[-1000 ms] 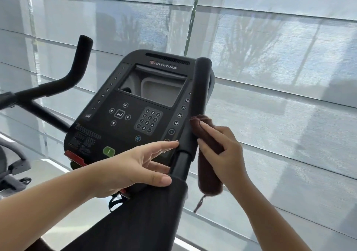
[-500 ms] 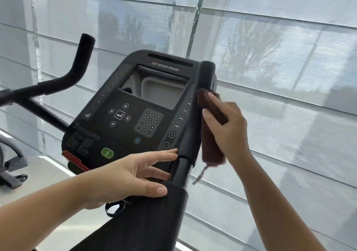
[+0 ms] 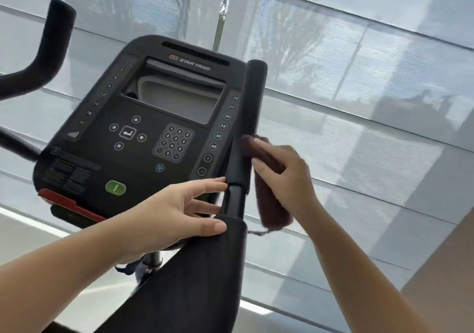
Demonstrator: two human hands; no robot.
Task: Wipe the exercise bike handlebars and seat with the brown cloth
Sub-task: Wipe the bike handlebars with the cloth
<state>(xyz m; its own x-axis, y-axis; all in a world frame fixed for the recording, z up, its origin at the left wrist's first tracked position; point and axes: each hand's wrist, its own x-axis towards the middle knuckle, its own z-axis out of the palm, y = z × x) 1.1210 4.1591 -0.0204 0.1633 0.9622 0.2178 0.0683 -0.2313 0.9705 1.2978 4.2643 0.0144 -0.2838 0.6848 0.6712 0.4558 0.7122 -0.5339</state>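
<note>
Right hand (image 3: 284, 168): we see its fingers curled round the brown cloth (image 3: 273, 209), pressing the rolled fabric against the right side of the right handlebar grip (image 3: 250, 112), so that a long strip meets the foam at once.
Brown cloth: stands upright along the lower part of that grip, its free end hanging below the hand, just beside the bare stem (image 3: 234, 199).
Left hand (image 3: 169, 214): open, fingers straight and pointing right toward the stem, thumb resting on the near black pad (image 3: 195, 276); we judge that it steadies the bar against the rubbing.
Console (image 3: 143, 140): just left of the grip, clear of the cloth.
Left handlebar (image 3: 53, 40): far left, well apart from both hands; we cannot tell whether it is wiped.
Seat: outside our view.
</note>
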